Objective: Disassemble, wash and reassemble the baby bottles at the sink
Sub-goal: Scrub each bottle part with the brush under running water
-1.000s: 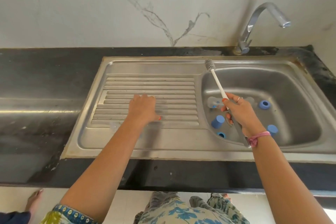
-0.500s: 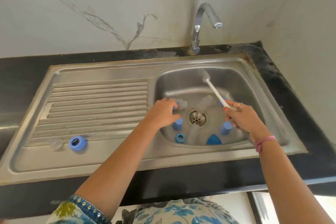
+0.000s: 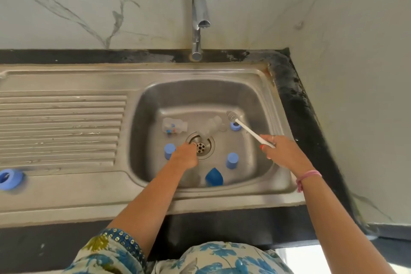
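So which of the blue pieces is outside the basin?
The blue ring on the drainboard, far left. The other blue pieces all sit inside the basin.

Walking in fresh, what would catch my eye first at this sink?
Probably the bright blue plastic caps scattered round the drain of the steel sink basin, among clear baby bottles lying on their sides. Then the right hand gripping a white bottle brush, while the left hand reaches down by the drain.

The clear bottle [image 3: 174, 125] in the sink carries small coloured print, too blurred to read.
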